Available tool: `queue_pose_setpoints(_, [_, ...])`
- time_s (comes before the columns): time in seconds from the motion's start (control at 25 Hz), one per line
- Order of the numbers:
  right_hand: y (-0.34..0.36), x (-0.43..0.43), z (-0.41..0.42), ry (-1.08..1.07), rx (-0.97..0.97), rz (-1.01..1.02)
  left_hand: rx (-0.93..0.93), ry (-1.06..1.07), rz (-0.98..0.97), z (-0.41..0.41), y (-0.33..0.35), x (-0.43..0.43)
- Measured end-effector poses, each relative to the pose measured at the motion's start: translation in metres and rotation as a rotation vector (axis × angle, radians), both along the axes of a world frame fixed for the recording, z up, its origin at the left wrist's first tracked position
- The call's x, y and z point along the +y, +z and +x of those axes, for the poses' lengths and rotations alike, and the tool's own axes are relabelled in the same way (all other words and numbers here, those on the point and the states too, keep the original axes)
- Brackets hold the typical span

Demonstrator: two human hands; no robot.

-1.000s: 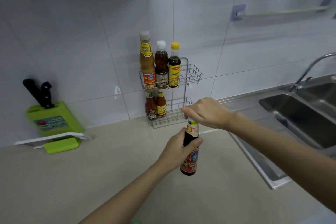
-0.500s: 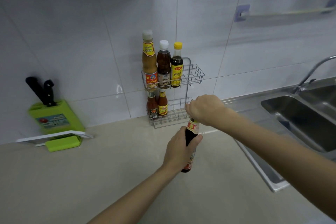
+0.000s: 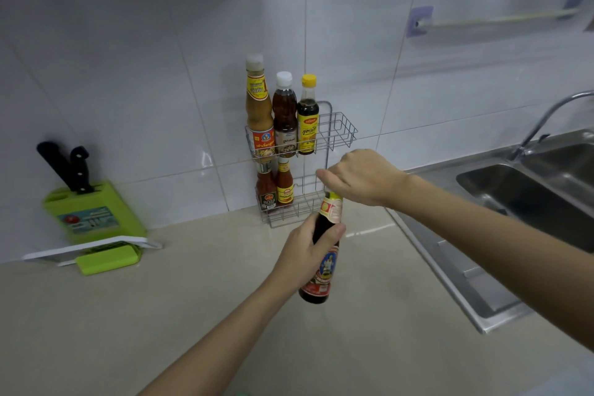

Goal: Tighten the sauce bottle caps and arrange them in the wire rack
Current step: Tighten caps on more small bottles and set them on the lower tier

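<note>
Above the beige table [image 3: 160,315], the left hand [image 3: 305,254] grips a dark glass sauce bottle [image 3: 321,267] around its middle, tilted, while the right hand [image 3: 363,177] closes its fingers [image 3: 324,175] over the top, hiding the cap. Behind, a two-tier silver wire rack [image 3: 337,132] against the tiled wall holds three tall bottles [image 3: 284,116] in its upper basket and two small red bottles [image 3: 274,188] in its lower one.

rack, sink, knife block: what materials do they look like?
Wire rack: thin welded metal rod, pale glossy finish, probably chrome or white coating. Sink: brushed stainless steel, judging by its dull grey sheen and soft reflections. Knife block: moulded lime-green plastic, smooth and uniform in colour.
</note>
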State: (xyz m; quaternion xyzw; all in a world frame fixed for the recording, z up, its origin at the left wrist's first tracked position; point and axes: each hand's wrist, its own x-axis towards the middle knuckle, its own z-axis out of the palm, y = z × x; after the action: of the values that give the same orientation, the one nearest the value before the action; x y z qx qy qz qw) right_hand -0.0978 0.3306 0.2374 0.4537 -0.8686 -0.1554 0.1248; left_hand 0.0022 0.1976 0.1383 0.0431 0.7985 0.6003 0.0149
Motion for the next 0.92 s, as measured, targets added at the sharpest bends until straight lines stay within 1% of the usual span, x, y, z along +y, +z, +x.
queue_pose_setpoints(0.08, [0.005,-0.006,0.003,-0.141,0.054,0.123,0.089,0.111,-0.115,-0.004,0.001,0.004])
queue_pose_setpoints(0.16, [0.009,-0.017,0.005,-0.33,-0.021,0.277,0.138,0.148,-0.227,-0.006,-0.002,0.007])
queue_pose_setpoints(0.2, [0.009,-0.022,0.008,-0.379,-0.074,0.337,0.128,0.136,-0.232,-0.005,-0.006,0.008])
queue_pose_setpoints(0.24, [0.009,-0.026,0.007,-0.363,-0.116,0.339,0.095,0.119,-0.18,-0.005,-0.008,0.005])
queue_pose_setpoints(0.28, [0.009,-0.026,0.007,-0.297,-0.14,0.294,0.029,0.092,-0.085,-0.005,-0.008,0.001])
queue_pose_setpoints(0.32, [0.009,-0.023,0.006,-0.223,-0.169,0.196,-0.048,0.044,0.022,-0.005,-0.005,-0.004])
queue_pose_setpoints(0.36, [0.009,-0.02,0.004,-0.168,-0.172,0.113,-0.122,-0.023,0.113,-0.005,0.0,-0.009])
queue_pose_setpoints(0.4, [0.01,-0.018,0.003,-0.131,-0.144,0.093,-0.156,-0.069,0.149,-0.006,0.004,-0.012])
queue_pose_setpoints(0.44, [0.011,-0.015,0.001,-0.137,-0.101,0.125,-0.142,-0.077,0.127,-0.007,0.004,-0.014])
queue_pose_setpoints(0.52, [0.007,-0.017,0.003,-0.237,-0.039,0.228,-0.029,-0.016,-0.042,-0.009,-0.004,-0.011])
queue_pose_setpoints(0.56, [0.001,-0.019,0.005,-0.276,-0.029,0.277,0.019,0.003,-0.13,-0.009,-0.008,-0.009])
queue_pose_setpoints(0.6, [-0.007,-0.022,0.006,-0.312,-0.049,0.269,0.045,0.017,-0.201,-0.01,-0.014,-0.007])
queue_pose_setpoints(0.64, [-0.016,-0.022,0.007,-0.364,-0.1,0.204,0.05,0.034,-0.246,-0.013,-0.02,-0.008])
queue_pose_setpoints(0.68, [-0.027,-0.019,0.009,-0.422,-0.214,0.026,0.032,0.054,-0.263,-0.015,-0.023,-0.01])
queue_pose_setpoints(0.76, [-0.053,-0.016,0.008,-0.548,-0.528,-0.509,-0.03,0.104,-0.216,-0.025,-0.027,-0.02])
queue_pose_setpoints(0.8, [-0.063,-0.015,0.012,-0.556,-0.663,-0.715,-0.05,0.101,-0.2,-0.029,-0.029,-0.022])
queue_pose_setpoints(0.84, [-0.072,-0.016,0.014,-0.517,-0.771,-0.826,-0.06,0.09,-0.208,-0.035,-0.033,-0.025])
queue_pose_setpoints(0.92, [-0.086,-0.021,0.011,-0.456,-0.941,-0.979,-0.077,0.029,-0.207,-0.045,-0.038,-0.028])
